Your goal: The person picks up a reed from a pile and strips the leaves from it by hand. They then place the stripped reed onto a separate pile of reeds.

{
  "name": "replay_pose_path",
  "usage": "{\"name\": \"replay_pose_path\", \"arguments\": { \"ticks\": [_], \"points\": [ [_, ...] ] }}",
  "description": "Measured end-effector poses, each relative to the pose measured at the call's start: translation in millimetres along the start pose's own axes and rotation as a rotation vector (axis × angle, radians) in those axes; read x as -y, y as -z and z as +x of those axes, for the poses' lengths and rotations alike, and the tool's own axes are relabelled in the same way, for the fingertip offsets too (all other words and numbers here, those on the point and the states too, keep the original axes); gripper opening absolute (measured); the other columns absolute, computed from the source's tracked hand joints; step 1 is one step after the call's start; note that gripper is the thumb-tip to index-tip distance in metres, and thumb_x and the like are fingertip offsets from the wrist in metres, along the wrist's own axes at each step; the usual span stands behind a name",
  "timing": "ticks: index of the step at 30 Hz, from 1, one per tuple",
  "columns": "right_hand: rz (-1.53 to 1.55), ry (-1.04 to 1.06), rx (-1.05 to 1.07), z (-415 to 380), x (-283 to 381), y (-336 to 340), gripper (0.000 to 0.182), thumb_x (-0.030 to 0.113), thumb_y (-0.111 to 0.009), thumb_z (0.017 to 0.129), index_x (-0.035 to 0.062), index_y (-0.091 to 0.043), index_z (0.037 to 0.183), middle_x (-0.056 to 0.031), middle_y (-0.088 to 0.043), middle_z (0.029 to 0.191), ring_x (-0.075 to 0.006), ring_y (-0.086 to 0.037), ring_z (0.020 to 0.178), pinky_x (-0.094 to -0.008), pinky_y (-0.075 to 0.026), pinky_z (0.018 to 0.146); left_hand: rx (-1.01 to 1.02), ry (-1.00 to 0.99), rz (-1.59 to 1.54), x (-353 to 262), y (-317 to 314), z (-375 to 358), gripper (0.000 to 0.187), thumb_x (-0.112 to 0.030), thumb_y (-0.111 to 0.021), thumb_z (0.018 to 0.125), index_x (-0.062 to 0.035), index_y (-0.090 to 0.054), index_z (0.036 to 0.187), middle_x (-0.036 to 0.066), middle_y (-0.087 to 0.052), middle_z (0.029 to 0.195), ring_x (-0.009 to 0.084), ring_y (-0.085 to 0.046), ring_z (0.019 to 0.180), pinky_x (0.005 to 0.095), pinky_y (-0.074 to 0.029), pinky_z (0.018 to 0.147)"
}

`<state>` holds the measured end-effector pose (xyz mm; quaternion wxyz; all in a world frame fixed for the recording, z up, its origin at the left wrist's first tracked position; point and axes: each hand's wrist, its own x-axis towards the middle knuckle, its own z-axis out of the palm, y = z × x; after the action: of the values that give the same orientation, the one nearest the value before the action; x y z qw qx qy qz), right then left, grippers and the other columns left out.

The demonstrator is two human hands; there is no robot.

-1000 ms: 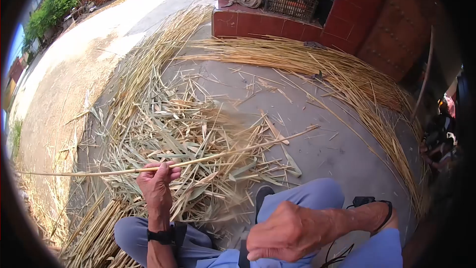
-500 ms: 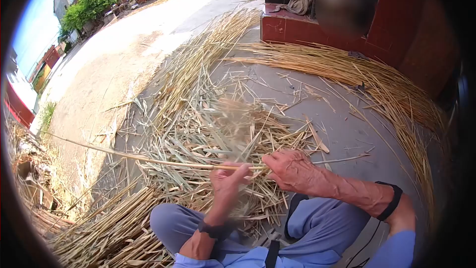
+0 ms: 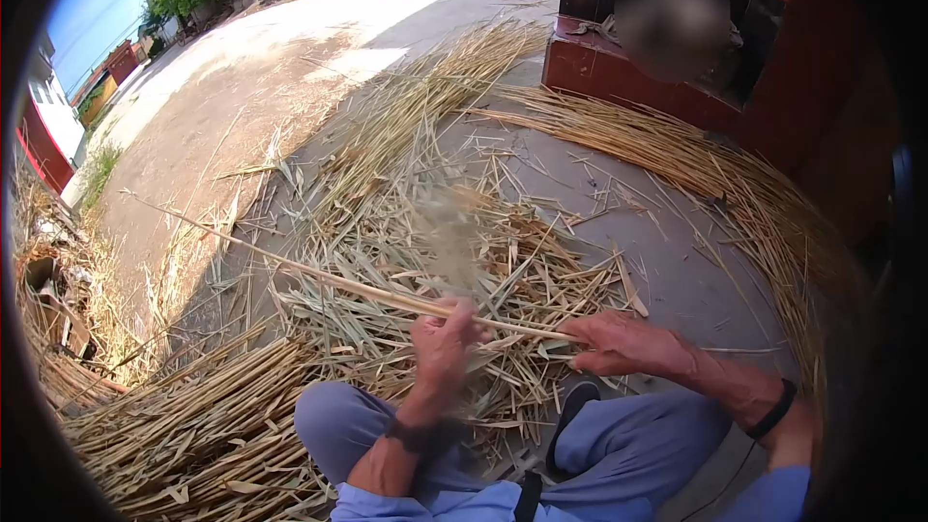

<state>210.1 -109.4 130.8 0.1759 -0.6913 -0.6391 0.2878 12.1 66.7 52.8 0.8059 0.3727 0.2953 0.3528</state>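
A long, pale reed stalk [image 3: 329, 277] slants from the upper left down to the right, above a heap of stripped leaves and husks [image 3: 367, 314]. My left hand [image 3: 443, 340] is closed around it near its middle, thumb on top. Farther right, my right hand [image 3: 619, 342] pinches the same stalk, its fingers pressed together. A thin end of stalk appears to stick out to the right, past the right wrist. Both hands are above my crossed legs, apart from each other.
Bundled stalks [image 3: 193, 416] lie at lower left. More long stalks [image 3: 667, 140] curve along the right, and leafy ones [image 3: 425, 101] stretch away ahead. A dark red tiled block [image 3: 619, 77] stands at upper right. A cable hangs from my right wristband.
My right hand has moved right and slightly down along the stalk, away from my left hand. The stalk now tilts more steeply, its left end higher. The view has shifted a little.
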Motion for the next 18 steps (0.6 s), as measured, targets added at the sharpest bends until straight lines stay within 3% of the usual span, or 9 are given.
{"name": "replay_pose_path", "arguments": {
  "ticks": [2,5,12,14,15,18],
  "points": [
    [0.168,-0.062,0.038,25,29,4,0.026,0.024,-0.059,0.094,-0.0015,-0.064,0.097,-0.0164,-0.059,0.074,-0.0333,-0.06,0.071,-0.0422,-0.049,0.071,0.085,0.078,0.039,6,-13,-4,0.021,-0.015,-0.063,0.098,0.003,-0.062,0.107,0.006,-0.063,0.087,0.0123,-0.064,0.066,0.0279,-0.061,0.06],
    [0.357,-0.094,-0.001,47,21,-11,0.024,0.021,-0.059,0.093,-0.0009,-0.066,0.101,-0.0149,-0.063,0.075,-0.0288,-0.062,0.071,-0.0398,-0.049,0.07,0.152,0.07,0.086,4,-15,-4,0.023,-0.018,-0.063,0.098,0.0042,-0.063,0.106,0.008,-0.064,0.09,0.013,-0.064,0.067,0.0274,-0.06,0.058],
    [0.42,-0.065,-0.132,34,5,-16,0.02,0.017,-0.06,0.09,-0.0011,-0.068,0.09,-0.008,-0.063,0.07,-0.0157,-0.058,0.066,-0.0341,-0.046,0.063,0.22,0.324,0.505,-15,4,-6,0.03,-0.025,-0.066,0.097,0.0052,-0.065,0.094,0.011,-0.067,0.077,0.0136,-0.064,0.059,0.0246,-0.054,0.049],
    [0.455,-0.095,-0.135,30,2,-14,0.016,0.015,-0.06,0.088,-0.0002,-0.066,0.085,-0.0016,-0.059,0.067,-0.0102,-0.052,0.064,-0.0302,-0.043,0.06,0.159,0.181,0.378,-10,8,-8,0.028,-0.023,-0.067,0.096,0.0051,-0.066,0.092,0.011,-0.067,0.074,0.0141,-0.064,0.056,0.0252,-0.054,0.049],
    [0.428,-0.069,-0.111,28,-1,-13,0.016,0.015,-0.061,0.087,-0.0007,-0.066,0.085,-0.0028,-0.059,0.068,-0.0104,-0.052,0.065,-0.03,-0.043,0.061,0.126,0.11,0.31,-7,9,-9,0.027,-0.022,-0.067,0.096,0.005,-0.066,0.09,0.011,-0.066,0.072,0.0143,-0.063,0.055,0.0255,-0.054,0.049],
    [0.414,-0.02,-0.091,21,-13,-17,0.014,0.012,-0.061,0.086,-0.0012,-0.067,0.086,-0.0037,-0.06,0.07,-0.0103,-0.053,0.068,-0.0295,-0.043,0.062,0.102,0.192,0.244,2,8,-7,0.025,-0.019,-0.067,0.096,0.0057,-0.065,0.092,0.012,-0.067,0.076,0.0152,-0.064,0.058,0.0271,-0.055,0.05]
  ]
}}
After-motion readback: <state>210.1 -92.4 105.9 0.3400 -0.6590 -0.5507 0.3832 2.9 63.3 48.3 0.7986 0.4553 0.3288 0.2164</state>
